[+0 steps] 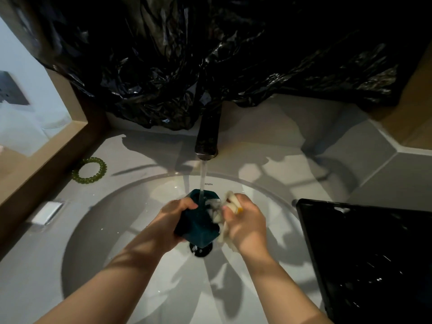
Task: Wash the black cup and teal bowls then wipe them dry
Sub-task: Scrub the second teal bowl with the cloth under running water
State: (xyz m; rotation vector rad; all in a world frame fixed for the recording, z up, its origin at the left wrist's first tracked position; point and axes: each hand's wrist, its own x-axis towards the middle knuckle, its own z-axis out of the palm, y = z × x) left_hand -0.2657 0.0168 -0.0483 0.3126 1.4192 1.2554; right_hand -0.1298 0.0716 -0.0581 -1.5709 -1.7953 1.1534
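Farthest left, a green beaded ring [89, 170] and a small white rectangular item [48, 212] lie on the grey counter [292, 136], both well apart from the washing. Next, over the round white sink basin [105, 230], the left hand [174, 216] has its fingers and thumb curled round a teal faceted bowl [198, 226], held above the drain. A thin stream of water [203, 176] from the dark metal tap [208, 136] falls straight into the bowl. Just beside it, the right hand [245, 220] grips a pale scrubbing pad [230, 199] with a yellow edge, pressed against the bowl's rim. Farthest right, a black plastic tray [364, 253] sits on the counter by the basin; it is too dark to tell what it holds.

Judging by this, the work is in its washing stage, with one teal bowl under the tap. No black cup or second bowl can be made out, and all the drying appears yet to come.
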